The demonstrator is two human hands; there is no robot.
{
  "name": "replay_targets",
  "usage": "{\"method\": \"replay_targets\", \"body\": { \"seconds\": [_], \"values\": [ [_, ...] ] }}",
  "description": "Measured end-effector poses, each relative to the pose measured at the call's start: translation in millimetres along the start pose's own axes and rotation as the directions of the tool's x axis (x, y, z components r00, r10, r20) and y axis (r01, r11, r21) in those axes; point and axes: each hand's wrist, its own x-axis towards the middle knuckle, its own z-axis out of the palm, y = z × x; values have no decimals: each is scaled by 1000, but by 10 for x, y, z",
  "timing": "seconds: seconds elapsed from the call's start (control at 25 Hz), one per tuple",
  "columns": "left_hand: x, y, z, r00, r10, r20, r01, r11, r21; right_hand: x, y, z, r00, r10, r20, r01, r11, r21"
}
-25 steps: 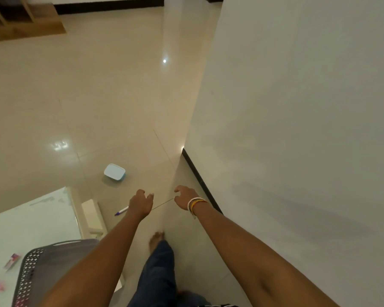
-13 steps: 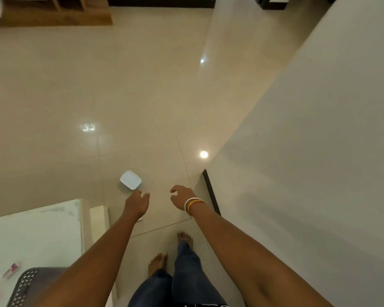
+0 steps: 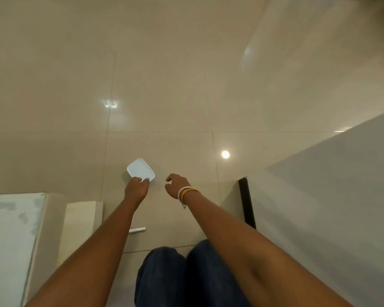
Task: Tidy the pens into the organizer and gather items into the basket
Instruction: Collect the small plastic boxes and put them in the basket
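White square container lies on the glossy beige tiled floor, seen from the head camera. Left hand grips its near edge with curled fingers. Right hand, wearing wrist bangles, hovers just beside it, fingers loosely curled, holding nothing. White pen lies on the floor near the left forearm.
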Motion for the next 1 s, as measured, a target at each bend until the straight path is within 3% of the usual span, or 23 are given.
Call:
{"method": "replay_targets", "body": {
  "seconds": [0.28, 0.44, 0.68, 0.8, 1.0],
  "values": [
    [1599, -967, 551, 997, -61, -55, 56, 994, -96, 1793, 197, 702, 999, -29, -23, 28, 999, -42],
    [2215, -1296, 786, 995, -59, -85, 39, 976, -214, 2395, 197, 1011, 999, -35, -36, 37, 998, 44],
    [2473, -1422, 972, 962, 2, -274, -55, 981, -185, 2695, 222, 1299, 984, -73, -163, 91, 990, 104],
    [2452, -1380, 902, 969, 57, -239, -120, 959, -258, 2632, 230, 1176, 973, -65, -223, 118, 965, 233],
    [2326, -1107, 752, 985, 76, -154, -140, 879, -456, 2506, 196, 798, 980, -42, -197, 115, 920, 375]
  ]
}}
